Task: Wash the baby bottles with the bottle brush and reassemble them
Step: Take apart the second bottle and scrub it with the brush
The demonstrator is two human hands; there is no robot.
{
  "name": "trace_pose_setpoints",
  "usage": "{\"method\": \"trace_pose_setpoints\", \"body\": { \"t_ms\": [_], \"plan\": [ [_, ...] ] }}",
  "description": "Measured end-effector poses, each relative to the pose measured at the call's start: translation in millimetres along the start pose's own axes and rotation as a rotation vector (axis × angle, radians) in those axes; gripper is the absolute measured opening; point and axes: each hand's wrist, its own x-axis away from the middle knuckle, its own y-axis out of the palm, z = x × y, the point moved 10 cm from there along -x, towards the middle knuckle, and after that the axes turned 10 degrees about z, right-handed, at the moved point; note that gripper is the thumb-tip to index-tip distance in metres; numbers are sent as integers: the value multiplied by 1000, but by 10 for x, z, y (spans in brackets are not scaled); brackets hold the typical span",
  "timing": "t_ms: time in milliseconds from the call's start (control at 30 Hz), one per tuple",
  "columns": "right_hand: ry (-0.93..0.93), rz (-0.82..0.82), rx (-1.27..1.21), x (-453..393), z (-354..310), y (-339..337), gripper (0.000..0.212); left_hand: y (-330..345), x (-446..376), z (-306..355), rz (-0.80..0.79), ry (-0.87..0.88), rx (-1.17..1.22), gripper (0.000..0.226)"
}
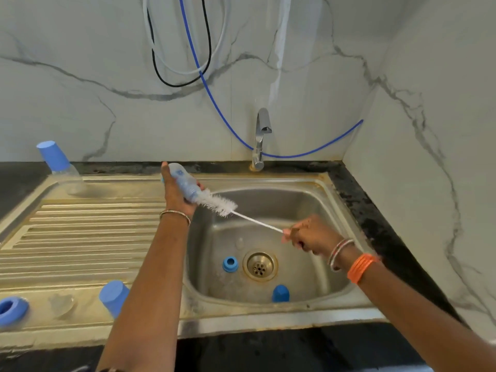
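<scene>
From the head camera, the left hand [178, 196] held a clear baby bottle [184, 183] over the rear left edge of the sink basin [316, 269], fingers curled round its body, its mouth tilted down and to the right. The white bristles of the bottle brush [217, 204] stood just outside that mouth, the nearest ones touching it, and the thin white stem ran down to the right above the basin. The right hand [308, 237] pinched the far end of the stem, fingers closed tight about it, above the right half of the basin and near its right wall.

On the basin floor a blue screw ring [230, 263] lay just left of the drain [259, 265], nearly touching its rim. A blue cap [280, 293] stood near the front wall, right of the drain. A clear teat [239, 242] seemed to lie behind the ring, though it was faint. The floor to the right of the drain lay bare under the right hand.

On the ribbed drainboard [80, 237], a second bottle with a blue cap [60, 167] stood at the rear left corner. Along the front edge lay another blue ring [12, 308] at the far left, a clear teat [62, 304] beside it, and a blue cap [114, 296] on its side, close to the left forearm. The ribbed middle carried nothing.

The tap [261, 138] rose behind the basin's rear edge, well clear of both hands.
</scene>
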Motion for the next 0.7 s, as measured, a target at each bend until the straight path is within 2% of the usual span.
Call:
{"method": "trace_pose_setpoints", "body": {
  "t_ms": [67, 133, 167, 200, 233, 267, 300, 333, 367, 433, 467, 500, 567, 633, 700],
  "plan": [
    [-342, 496, 333, 78, -332, -356, 20, -20, 74, 73, 27, -1, 36, 51],
    [-710, 856, 456, 343, -704, -545, 20, -15, 85, 132, 45, 0, 101, 44],
    [-871, 942, 474, 456, -814, -573, 19, 26, 168, 185, 22, 4, 115, 39],
    [-973, 985, 477, 551, -902, -586, 16, -23, 175, 188, 80, 9, 82, 67],
    [-1007, 998, 468, 582, -931, -619, 15, -45, 189, 231, 115, 39, 105, 46],
    [-958, 978, 452, 540, -930, -646, 15, 10, 191, 243, 94, 52, 201, 36],
    [-817, 902, 429, 442, -902, -673, 14, 13, 225, 244, 110, 61, 205, 38],
    [-601, 728, 393, 255, -788, -645, 14, 5, 257, 230, 137, 59, 233, 43],
    [-345, 438, 324, 54, -577, -486, 17, 8, 303, 247, 146, 80, 268, 42],
    [156, -243, -14, 85, -116, 70, 28, 60, 363, 251, 106, 92, 313, 41],
    [299, -447, -180, 208, -30, 243, 30, 82, 358, 214, 78, 69, 341, 42],
    [351, -553, -276, 258, 16, 327, 30, 82, 343, 195, 54, 52, 362, 46],
    [307, -574, -304, 238, 79, 377, 34, 70, 269, 149, -26, 26, 396, 55],
    [142, -430, -247, 153, 24, 310, 36, 86, 201, 128, -121, 2, 383, 59],
    [-77, -205, -52, 88, -125, 137, 24, -2, 125, 155, -98, 16, 284, 55]
  ]
}}
